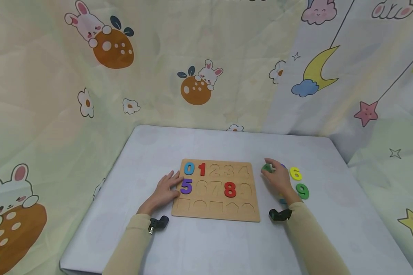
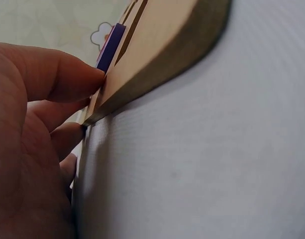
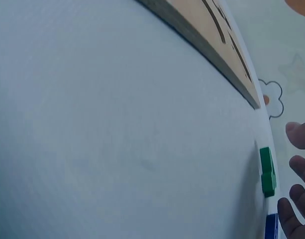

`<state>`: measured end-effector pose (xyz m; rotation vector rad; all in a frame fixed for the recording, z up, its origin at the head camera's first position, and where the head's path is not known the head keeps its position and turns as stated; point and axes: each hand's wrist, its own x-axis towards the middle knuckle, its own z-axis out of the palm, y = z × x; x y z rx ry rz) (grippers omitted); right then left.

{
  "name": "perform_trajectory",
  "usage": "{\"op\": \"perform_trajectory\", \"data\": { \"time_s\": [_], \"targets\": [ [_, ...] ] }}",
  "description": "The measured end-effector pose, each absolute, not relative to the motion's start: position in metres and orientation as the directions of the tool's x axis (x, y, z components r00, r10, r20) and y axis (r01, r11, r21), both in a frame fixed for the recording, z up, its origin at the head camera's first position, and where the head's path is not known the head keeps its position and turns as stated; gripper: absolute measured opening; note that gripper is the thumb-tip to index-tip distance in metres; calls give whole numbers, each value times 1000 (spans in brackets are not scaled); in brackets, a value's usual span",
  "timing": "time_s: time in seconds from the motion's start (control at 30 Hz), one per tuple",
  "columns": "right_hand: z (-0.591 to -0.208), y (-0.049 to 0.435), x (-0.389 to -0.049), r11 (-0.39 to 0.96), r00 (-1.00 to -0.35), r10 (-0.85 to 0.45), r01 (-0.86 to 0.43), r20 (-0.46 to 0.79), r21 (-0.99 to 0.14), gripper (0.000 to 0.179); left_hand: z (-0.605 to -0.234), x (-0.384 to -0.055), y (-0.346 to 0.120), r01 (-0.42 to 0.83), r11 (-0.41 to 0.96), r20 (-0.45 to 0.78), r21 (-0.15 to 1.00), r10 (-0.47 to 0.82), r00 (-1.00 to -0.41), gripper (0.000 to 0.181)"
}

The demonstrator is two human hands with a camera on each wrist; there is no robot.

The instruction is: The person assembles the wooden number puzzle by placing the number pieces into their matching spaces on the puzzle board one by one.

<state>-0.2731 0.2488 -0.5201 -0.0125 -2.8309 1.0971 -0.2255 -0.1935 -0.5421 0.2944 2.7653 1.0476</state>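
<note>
A wooden number board (image 1: 215, 199) lies on the table, with a blue 0 (image 1: 186, 168), red 1 (image 1: 202, 169), purple 5 (image 1: 190, 187) and red 8 (image 1: 230, 189) in it. My left hand (image 1: 164, 191) rests at the board's left side, fingers spread; its thumb touches the edge beside the 5 in the left wrist view. Right of the board, my right hand (image 1: 280, 178) hovers over a green piece (image 3: 267, 172), thumb and fingers apart around it. The right wrist view shows that piece standing on the table, with a dark blue piece (image 3: 272, 227) beside it.
To the right of my right hand lie a yellow 6 (image 1: 291, 174) and a green 9 (image 1: 307, 191). A blue piece (image 1: 283, 201) is partly hidden under the right wrist. The white table (image 1: 206, 244) stands against a printed cloth backdrop (image 1: 241, 49).
</note>
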Motion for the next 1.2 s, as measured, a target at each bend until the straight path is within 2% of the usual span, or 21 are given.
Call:
{"op": "perform_trajectory", "data": {
  "time_s": [0.2, 0.43, 0.6, 1.2],
  "targets": [
    [-522, 259, -273, 748, -997, 81, 59, 3, -661, 60, -541, -225, -193, 132, 735, -76, 666, 242, -967, 66],
    [-523, 268, -279, 795, -999, -2, 30, -51, -606, 70, -543, -225, -194, 146, 726, -63, 672, 252, -966, 66],
    [-525, 270, -282, 814, -997, -14, 31, -72, -580, 70, -543, -226, -195, 153, 725, -58, 671, 257, -965, 66],
    [-532, 264, -274, 806, -998, 19, -19, 59, -591, 66, -546, -227, -195, 172, 726, -36, 666, 262, -964, 65]
  ]
}}
